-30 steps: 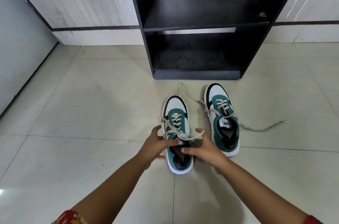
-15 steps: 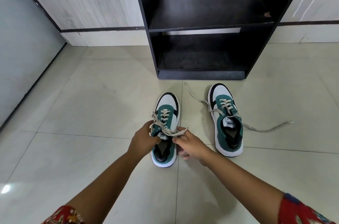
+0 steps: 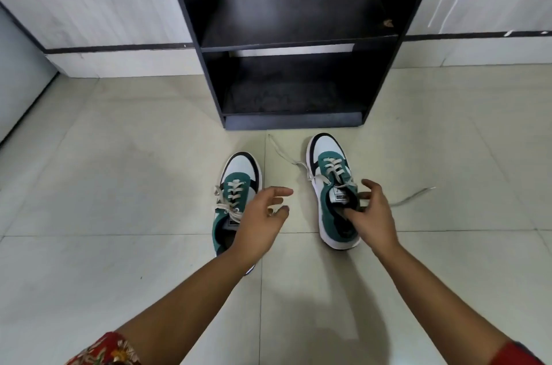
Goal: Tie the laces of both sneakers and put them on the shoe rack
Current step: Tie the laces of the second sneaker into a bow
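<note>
While left hand [image 3: 263, 221] hovers open — right hand [image 3: 372, 212] at untied sneaker [image 3: 331, 185]

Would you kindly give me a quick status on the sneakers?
Left hand open, empty. Right hand reaching into right sneaker, laces loose. Left sneaker looks tied. Shoe rack empty, path clear.

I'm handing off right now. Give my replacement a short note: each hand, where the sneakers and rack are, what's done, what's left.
Left hand: open, empty, hovering over the left sneaker.
Right hand: fingers in the collar of the right sneaker; a firm grip cannot be confirmed.
Both sneakers sit on the floor in front of the black shoe rack, toes pointing at it; both visible shelves hold no shoes.
Done: the left sneaker's laces look knotted in a bow.
Left: the right sneaker's laces trail loose across the tiles; tie them, then put both sneakers on the rack.
</note>
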`<state>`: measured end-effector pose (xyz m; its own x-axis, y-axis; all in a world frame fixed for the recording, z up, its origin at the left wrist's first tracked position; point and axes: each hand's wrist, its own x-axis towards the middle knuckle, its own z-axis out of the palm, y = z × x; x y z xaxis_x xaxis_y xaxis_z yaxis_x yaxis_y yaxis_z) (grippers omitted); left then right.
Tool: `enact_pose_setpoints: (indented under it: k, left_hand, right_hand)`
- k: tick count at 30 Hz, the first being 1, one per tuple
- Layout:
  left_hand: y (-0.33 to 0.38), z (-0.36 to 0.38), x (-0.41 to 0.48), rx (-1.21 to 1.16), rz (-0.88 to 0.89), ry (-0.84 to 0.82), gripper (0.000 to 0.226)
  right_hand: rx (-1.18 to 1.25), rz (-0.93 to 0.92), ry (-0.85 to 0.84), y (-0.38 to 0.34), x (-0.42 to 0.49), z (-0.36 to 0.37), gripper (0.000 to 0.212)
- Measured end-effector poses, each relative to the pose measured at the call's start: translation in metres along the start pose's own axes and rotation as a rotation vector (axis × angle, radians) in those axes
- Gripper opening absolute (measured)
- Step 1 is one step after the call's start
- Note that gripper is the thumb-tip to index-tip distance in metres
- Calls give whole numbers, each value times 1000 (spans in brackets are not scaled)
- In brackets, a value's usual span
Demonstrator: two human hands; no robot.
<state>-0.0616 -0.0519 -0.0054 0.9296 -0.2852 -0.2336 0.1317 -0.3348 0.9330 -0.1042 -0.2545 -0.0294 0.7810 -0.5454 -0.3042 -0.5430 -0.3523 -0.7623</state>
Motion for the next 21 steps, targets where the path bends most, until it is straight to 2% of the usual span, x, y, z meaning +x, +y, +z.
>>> enact_pose_setpoints:
  k: [2,6,10,14,17,19,21]
  left_hand:
    - [2,5,3,-61,-40,8,31]
    - [2,9,3,-31,-24,-10,29]
    - [-3,14,0,30,-16,-108,32]
    - [-10,16,-2,221,144,-200,42]
    - [-14,21,4,376,260,-265,43]
    - [-11,26,10,394,241,-265,37]
    - [-8,29,16,426,227,-231,27]
  right_hand:
    - [61,-12,18,0,-4,2,74]
    - [87,-11,11,7,-25,7,70]
    - [88,10,-28,17,-45,8,69]
    - [70,-8,-99,21,-56,9,71]
    - [-5,-39,-115,21,-50,6,56]
    - [-45,-99,-58,21,-40,1,40]
    - [-51,-177,-86,19,-29,-5,25]
